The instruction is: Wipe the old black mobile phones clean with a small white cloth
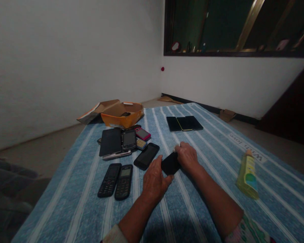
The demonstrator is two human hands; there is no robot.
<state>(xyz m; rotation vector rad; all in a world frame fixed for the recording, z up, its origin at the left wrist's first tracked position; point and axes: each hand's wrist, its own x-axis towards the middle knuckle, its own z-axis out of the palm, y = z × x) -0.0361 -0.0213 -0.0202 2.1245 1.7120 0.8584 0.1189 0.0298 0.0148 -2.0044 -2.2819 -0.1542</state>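
Between my two hands is a black phone (171,163), tilted over the blue striped cloth. My left hand (155,180) grips its left and lower edges, thumb along the near side. At its upper right, my right hand (186,156) is closed on something whitish (176,148), perhaps a cloth or tissue, against the phone's corner. Just left lies another black phone (146,156). Two keypad phones (117,181) rest side by side at the near left. Behind them is a pile with a dark tablet-like device (110,141), a slider phone (129,139) and a pink phone (143,133).
An open orange box (134,118) stands at the far left of the cloth (207,202). Three dark phones (184,124) lie in a row at the far middle. A yellow-green bottle (247,177) lies at the right. Walls rise beyond the cloth.
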